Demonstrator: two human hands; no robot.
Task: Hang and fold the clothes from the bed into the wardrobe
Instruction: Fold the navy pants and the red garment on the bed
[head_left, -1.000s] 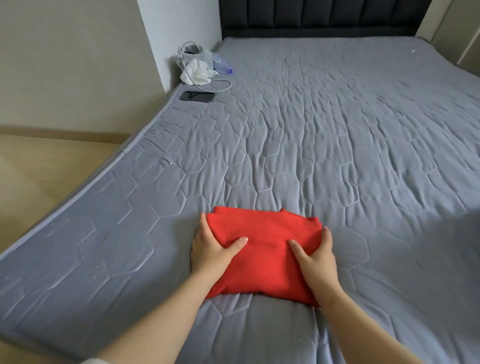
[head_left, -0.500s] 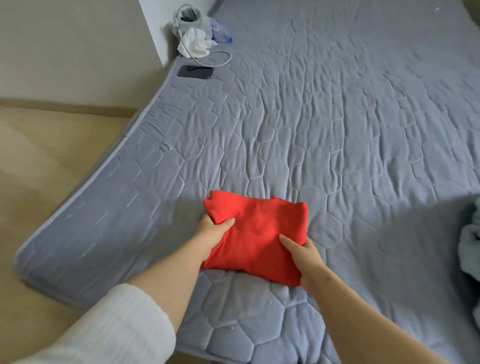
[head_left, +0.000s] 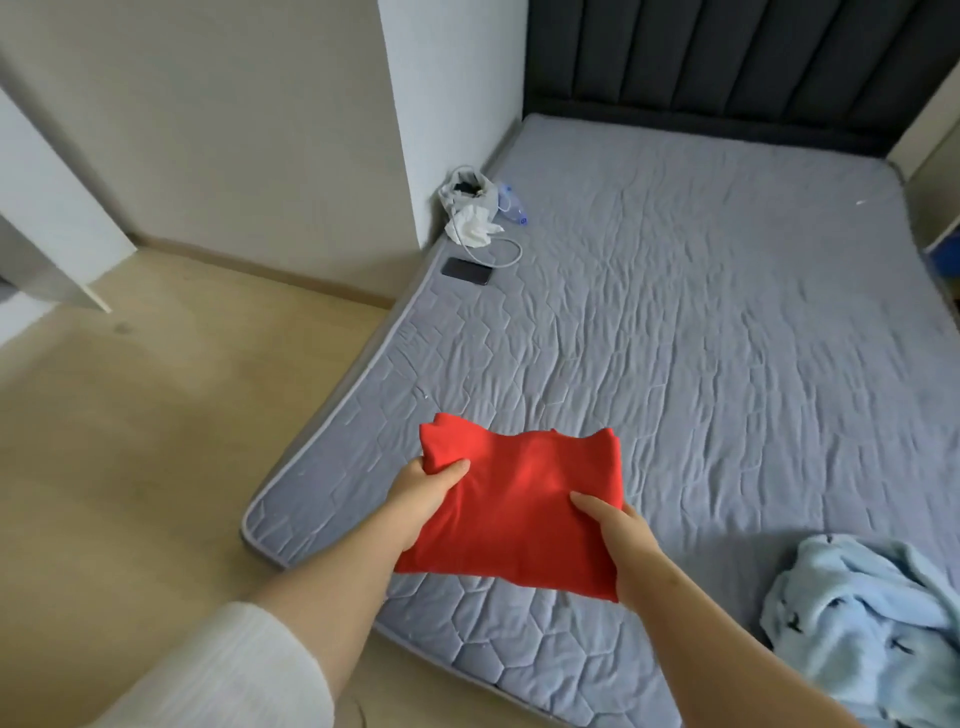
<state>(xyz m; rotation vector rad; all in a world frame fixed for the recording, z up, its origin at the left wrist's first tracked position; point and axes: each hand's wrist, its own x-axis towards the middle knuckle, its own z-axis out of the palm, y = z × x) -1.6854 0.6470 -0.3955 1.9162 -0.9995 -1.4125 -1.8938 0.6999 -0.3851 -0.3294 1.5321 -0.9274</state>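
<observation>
left hand (head_left: 423, 499) pinches the folded red garment (head_left: 519, 504) at its 9 o'clock edge, thumb on top. the garment is held above the bed (head_left: 675, 312) at its near corner, long axis 9 to 3 o'clock. right hand (head_left: 621, 540) clamps its 4 o'clock edge.

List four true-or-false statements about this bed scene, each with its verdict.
1. The left hand and right hand both grip the folded red cloth garment. True.
2. The flat black phone lies mid-bed. False: it lies at the left edge of the grey quilted mattress, beside a white cable.
3. A crumpled light-blue fleece garment lies on the mattress, at right. True.
4. The red garment is spread open. False: it is folded.
</observation>
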